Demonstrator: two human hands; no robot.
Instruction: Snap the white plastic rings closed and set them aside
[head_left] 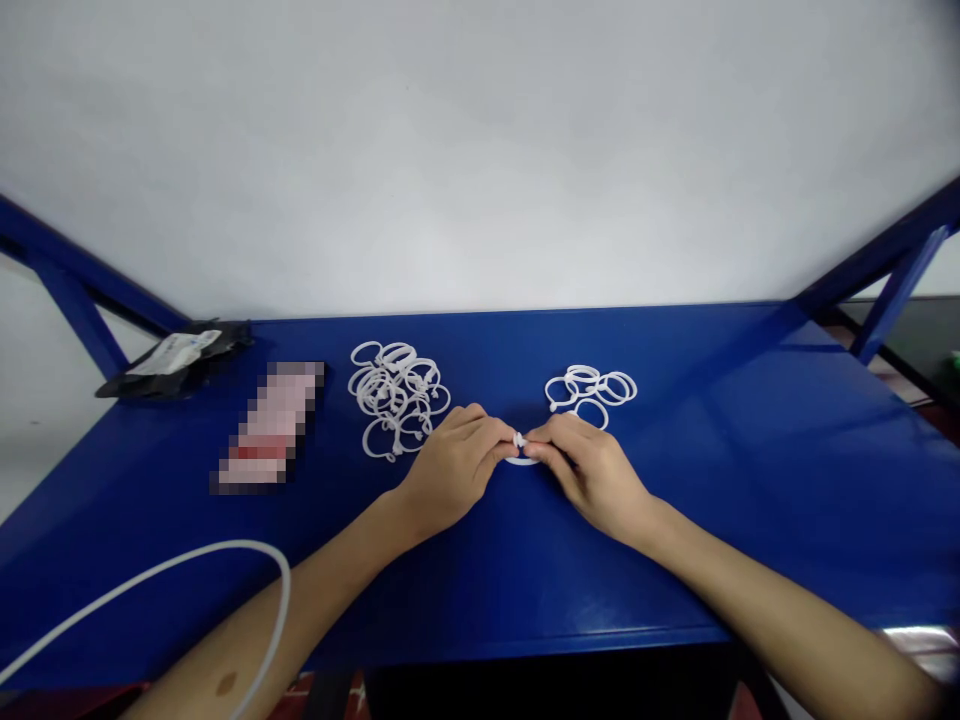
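Between my two hands is a white plastic ring (pixel 523 461), gripped at its small knobbed joint. My left hand (pixel 457 462) pinches one side of that joint with thumb and forefinger. From the other side, my right hand (pixel 585 465) pinches it the same way. The ring's lower curve shows just below the fingertips; the rest is hidden by the fingers. Left of my left hand lies a tangled heap of similar white rings (pixel 395 398). Beyond my right hand is a smaller group of white rings (pixel 592 386).
All this lies on a blue table (pixel 712 400) with a pale wall behind. A black plastic packet (pixel 184 358) and a pixelated flat object (pixel 268 430) are on the left. A white cable (pixel 225 545) loops over my left forearm. Blue frame bars (pixel 892 280) rise at both sides.
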